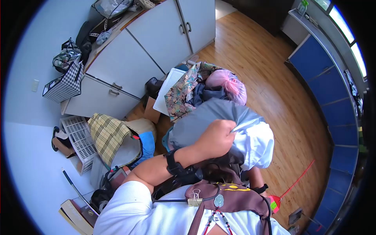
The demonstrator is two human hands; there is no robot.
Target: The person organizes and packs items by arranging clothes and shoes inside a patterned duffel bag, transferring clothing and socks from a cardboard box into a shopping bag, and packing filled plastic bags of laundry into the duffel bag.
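Grey cloth (203,115) lies bunched in front of your chest, with your left hand (217,137) clenched on it (that grip is a closed fist, knuckles up). White cloth (256,145) hangs beside the fist, over your right forearm (256,178); your right hand is hidden, so you cannot tell whether its grip is closed.

Just beyond sits one floral bag (176,98), its mouth open, holding dark fabric (207,93) and one knotted pink plastic bag (227,84). Beside it leans one white slatted panel (168,92), with one cardboard box (151,111) near it.

To your left, count one yellow plaid bag (107,135), one white perforated basket (80,137) and, higher up, one houndstooth bag (64,86). A black strap (96,35) by the cabinet worktop (113,38) carries pale lettering (too small to read). One green bottle (302,7) stands at the far right, above the blue cupboards (313,55).
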